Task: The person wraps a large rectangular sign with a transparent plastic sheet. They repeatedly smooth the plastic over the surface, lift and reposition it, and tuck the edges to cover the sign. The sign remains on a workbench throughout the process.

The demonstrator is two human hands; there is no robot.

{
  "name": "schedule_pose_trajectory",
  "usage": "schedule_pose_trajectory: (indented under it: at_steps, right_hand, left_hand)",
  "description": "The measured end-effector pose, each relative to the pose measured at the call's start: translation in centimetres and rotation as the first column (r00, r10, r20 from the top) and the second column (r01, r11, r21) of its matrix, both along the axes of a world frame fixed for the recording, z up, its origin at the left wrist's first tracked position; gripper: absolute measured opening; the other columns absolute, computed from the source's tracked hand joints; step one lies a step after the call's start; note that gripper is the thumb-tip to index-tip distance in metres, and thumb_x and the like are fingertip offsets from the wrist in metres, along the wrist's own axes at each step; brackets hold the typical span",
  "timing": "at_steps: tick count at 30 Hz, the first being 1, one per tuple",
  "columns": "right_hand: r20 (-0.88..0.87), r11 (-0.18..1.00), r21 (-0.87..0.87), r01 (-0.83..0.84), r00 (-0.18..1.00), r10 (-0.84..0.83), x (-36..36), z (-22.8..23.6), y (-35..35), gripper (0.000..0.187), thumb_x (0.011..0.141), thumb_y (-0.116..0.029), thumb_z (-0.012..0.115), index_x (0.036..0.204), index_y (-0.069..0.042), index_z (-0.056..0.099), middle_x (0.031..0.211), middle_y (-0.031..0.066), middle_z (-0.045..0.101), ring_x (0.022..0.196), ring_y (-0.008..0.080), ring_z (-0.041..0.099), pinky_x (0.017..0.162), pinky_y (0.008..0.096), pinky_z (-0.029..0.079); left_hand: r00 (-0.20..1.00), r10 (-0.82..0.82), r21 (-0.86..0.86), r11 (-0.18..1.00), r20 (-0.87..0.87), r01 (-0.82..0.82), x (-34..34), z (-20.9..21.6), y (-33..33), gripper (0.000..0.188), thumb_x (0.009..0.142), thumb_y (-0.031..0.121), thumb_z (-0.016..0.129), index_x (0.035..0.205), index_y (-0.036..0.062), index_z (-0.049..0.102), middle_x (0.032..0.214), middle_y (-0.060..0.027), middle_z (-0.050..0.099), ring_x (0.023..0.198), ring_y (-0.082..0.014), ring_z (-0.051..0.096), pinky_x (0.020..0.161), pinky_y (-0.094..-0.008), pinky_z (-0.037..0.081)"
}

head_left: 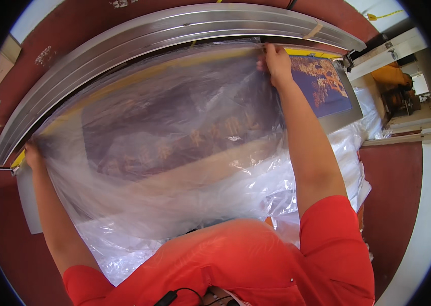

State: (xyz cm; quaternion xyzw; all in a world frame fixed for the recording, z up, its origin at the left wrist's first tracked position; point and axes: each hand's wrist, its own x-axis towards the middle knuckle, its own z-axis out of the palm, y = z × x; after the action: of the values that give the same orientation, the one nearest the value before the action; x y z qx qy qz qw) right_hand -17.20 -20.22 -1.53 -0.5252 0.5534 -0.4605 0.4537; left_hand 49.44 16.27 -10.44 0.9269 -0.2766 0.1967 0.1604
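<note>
A clear plastic sheet [139,168] stretches between both my hands, its far edge along a long yellow strip [313,53]. At the far left, my left hand [32,154] is closed on one corner of the sheet, beside the strip's end. My right hand [278,62] reaches up to the far side, its fingers pinched on the sheet's other end. Under the plastic lies a dark printed panel [340,76]; its right part shows bare, with a golden tree on deep blue. Blurred golden characters show through the sheet.
A long silver metal bar [185,25] with grooves runs across the far side, above the strip. Crumpled clear plastic [347,148] drapes toward my body and on the right. A white frame beam [386,53] and a red-brown wall [394,199] stand at the right.
</note>
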Motion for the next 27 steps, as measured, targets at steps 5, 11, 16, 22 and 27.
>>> schedule_pose_trajectory:
  at_steps: [5,11,16,22,27]
  right_hand:
    - [-0.069,0.999,0.038,0.024,0.997,-0.021,-1.0,0.3,0.4,0.029,0.081,-0.021,0.034,0.091,0.003,0.046,0.069,0.0119,0.053,0.049,0.0156,0.049,0.045,0.0268,0.045]
    - [-0.047,1.0,0.03,0.003,0.999,-0.002,-0.7,0.4,0.3,0.029,0.079,-0.023,0.037,0.087,0.003,0.049,0.068,0.0111,0.053,0.051,0.0161,0.05,0.047,0.0271,0.045]
    - [0.018,0.987,0.104,-0.122,0.992,0.121,-1.0,0.6,-0.1,0.03,0.078,-0.026,0.043,0.084,0.002,0.051,0.069,0.0108,0.055,0.055,0.017,0.054,0.051,0.0263,0.047]
    - [-0.013,0.899,0.163,-0.406,0.911,0.413,-0.1,2.1,3.0,0.022,0.076,-0.017,0.056,0.084,0.003,0.053,0.071,0.0093,0.058,0.057,0.0123,0.056,0.054,0.0235,0.048]
    - [0.133,0.654,0.187,-0.733,0.678,0.723,5.1,3.9,13.0,0.017,0.079,-0.015,0.053,0.084,0.001,0.053,0.068,0.0081,0.057,0.054,0.0118,0.056,0.053,0.0224,0.048]
  left_hand:
    - [0.965,0.079,-0.194,0.972,-0.25,-0.13,-1.7,0.5,-2.8,0.053,0.077,0.037,0.031,0.1,-0.0056,0.052,0.101,-0.0258,0.05,0.098,-0.0383,0.046,0.085,-0.0395,0.035]
    - [0.945,-0.018,-0.343,0.934,-0.327,-0.101,-4.6,1.9,-2.6,0.05,0.078,0.036,0.033,0.093,-0.006,0.054,0.093,-0.0213,0.054,0.088,-0.033,0.05,0.077,-0.0366,0.038]
    - [0.529,-0.51,-0.713,0.631,-0.678,-0.306,-7.4,4.4,-2.5,0.035,0.081,0.035,0.043,0.086,0.0035,0.057,0.078,-0.004,0.055,0.067,-0.014,0.051,0.059,-0.0264,0.04]
    - [0.633,-0.506,-0.607,0.791,-0.586,0.07,-17.9,13.3,2.4,0.024,0.084,0.026,0.046,0.086,0.0024,0.054,0.08,0.0009,0.052,0.07,-0.0074,0.045,0.064,-0.0217,0.037]
    - [0.74,-0.112,-0.296,0.947,-0.664,-0.122,-23.6,9.0,22.4,0.024,0.085,0.022,0.044,0.087,-0.0003,0.053,0.077,-0.001,0.05,0.072,-0.0089,0.044,0.067,-0.024,0.039]
